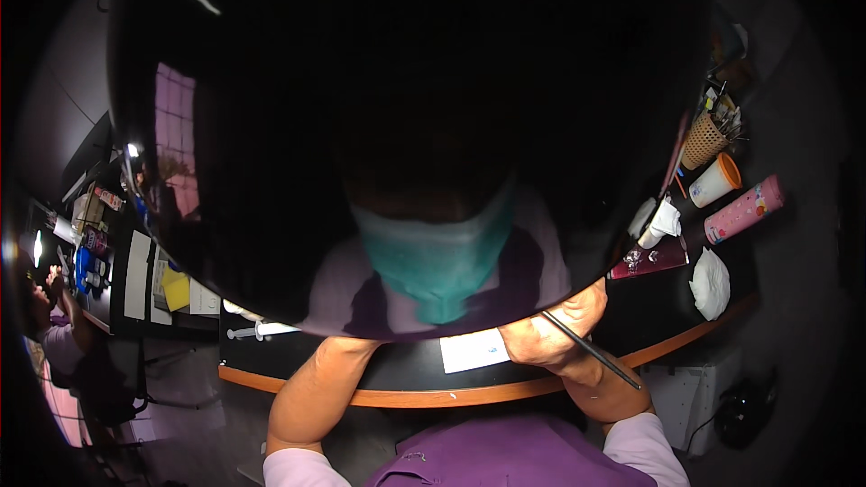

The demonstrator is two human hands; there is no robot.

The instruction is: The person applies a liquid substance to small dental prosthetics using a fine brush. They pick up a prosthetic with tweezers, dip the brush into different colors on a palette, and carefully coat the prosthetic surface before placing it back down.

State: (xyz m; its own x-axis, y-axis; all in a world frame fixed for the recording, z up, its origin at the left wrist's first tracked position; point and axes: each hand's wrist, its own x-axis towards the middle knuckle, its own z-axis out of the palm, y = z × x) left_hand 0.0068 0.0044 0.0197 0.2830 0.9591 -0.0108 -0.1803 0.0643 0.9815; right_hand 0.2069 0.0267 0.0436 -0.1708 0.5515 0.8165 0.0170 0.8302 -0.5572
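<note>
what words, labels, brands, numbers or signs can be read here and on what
None can be read clearly enough to quote.
White card beside the right hand: small blue mark, too small to read.
White-and-orange cup: blue marking, too small to read.
Pink bottle: printed pattern, any lettering too blurred to read.

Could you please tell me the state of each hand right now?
Left hand: cannot be told, fingers hidden behind the glossy dark shield.
Right hand: closed, holding a thin dark stick.
</note>
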